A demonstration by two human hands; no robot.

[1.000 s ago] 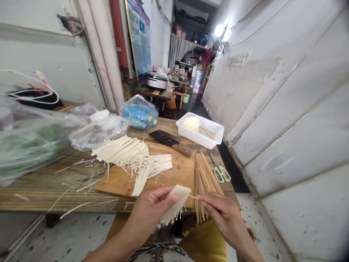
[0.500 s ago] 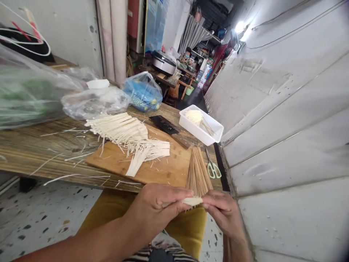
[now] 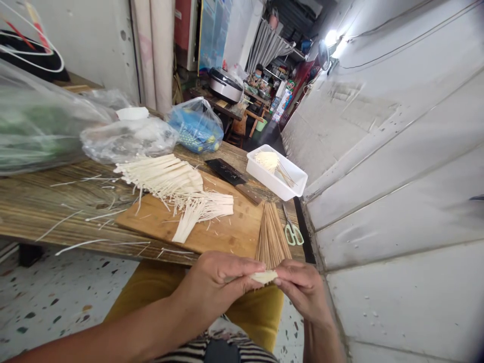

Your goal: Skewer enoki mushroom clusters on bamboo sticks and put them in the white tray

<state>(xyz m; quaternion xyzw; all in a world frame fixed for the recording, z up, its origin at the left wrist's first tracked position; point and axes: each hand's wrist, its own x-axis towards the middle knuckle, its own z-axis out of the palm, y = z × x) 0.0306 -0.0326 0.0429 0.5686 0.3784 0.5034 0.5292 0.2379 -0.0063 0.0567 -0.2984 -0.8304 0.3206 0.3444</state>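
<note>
A small flat bunch of pale enoki mushrooms [image 3: 264, 277] is held between my hands, just in front of the table edge. My left hand [image 3: 230, 275] pinches it from the left, thumb below and fingers above. The fingertips of my right hand [image 3: 300, 282] are closed on its right end; whether they also hold a skewer I cannot make out. Right behind the bunch lies a fan of thin bamboo skewers [image 3: 273, 234]. On the wooden cutting board [image 3: 242, 229] rest a large pile of enoki mushrooms [image 3: 162, 176] and two smaller split bunches [image 3: 204, 207].
A cleaver [image 3: 227, 171] lies at the board's back edge. Scissors with pale green handles [image 3: 293, 233] are by the wall. Behind them stands a white plastic tray [image 3: 278, 185] with skewered enoki. Plastic bags [image 3: 130, 138] line the table's back left. A person [image 3: 257, 75] is far back.
The view has shifted slightly. Both hands still grip the enoki bunch, which is tilted a little so that more of its face shows. The things on the table have not moved.
</note>
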